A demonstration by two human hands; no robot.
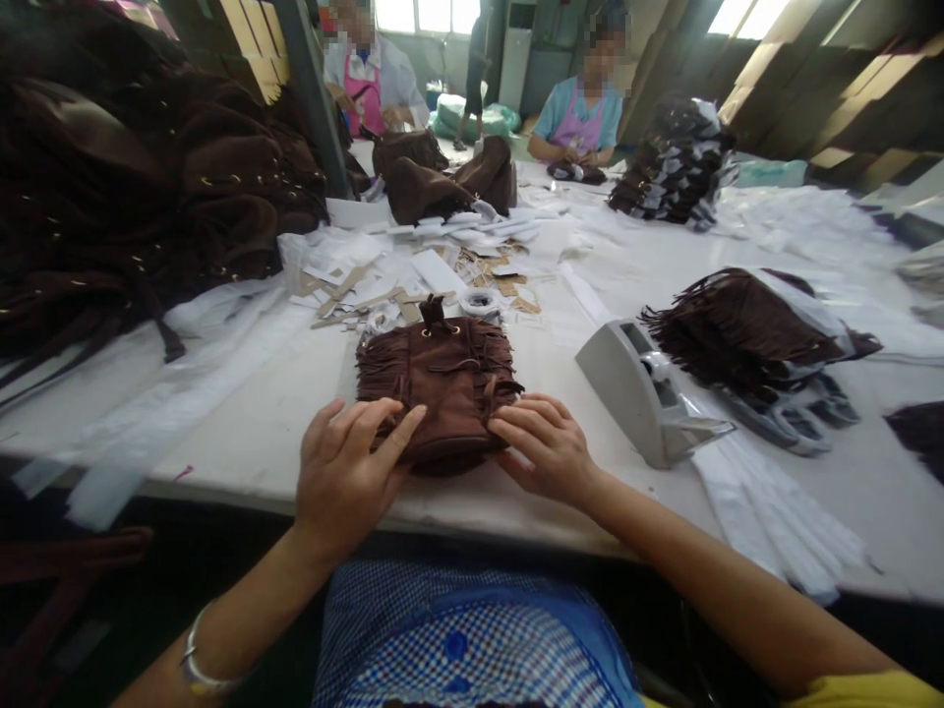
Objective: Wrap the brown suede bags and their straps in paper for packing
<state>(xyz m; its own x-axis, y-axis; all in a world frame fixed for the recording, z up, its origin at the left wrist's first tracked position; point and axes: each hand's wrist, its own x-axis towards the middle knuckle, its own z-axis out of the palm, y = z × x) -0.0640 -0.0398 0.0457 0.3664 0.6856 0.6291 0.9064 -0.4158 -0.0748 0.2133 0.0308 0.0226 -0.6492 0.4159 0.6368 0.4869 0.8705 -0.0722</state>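
Observation:
A brown fringed bag [442, 383] lies on the white table [546, 511] near its front edge, with metal eyelets and a gathered strap at its far end. My left hand [354, 452] rests on the bag's near left corner, fingers apart. At the near right corner, my right hand [546, 442] has its fingers on top of the edge and the thumb lower, partly under it, so the bag's edge is gripped between them. A grey tape dispenser [634, 383] stands just right of the bag.
Brown bags are heaped at the left [162, 187]. Fringed bags [744, 324] lie at the right, beyond white strips [767, 501]. Paper and card scraps [442, 265] spread behind the bag. A stack of bags [671, 162] and two people [369, 88] [579, 123] are farther back.

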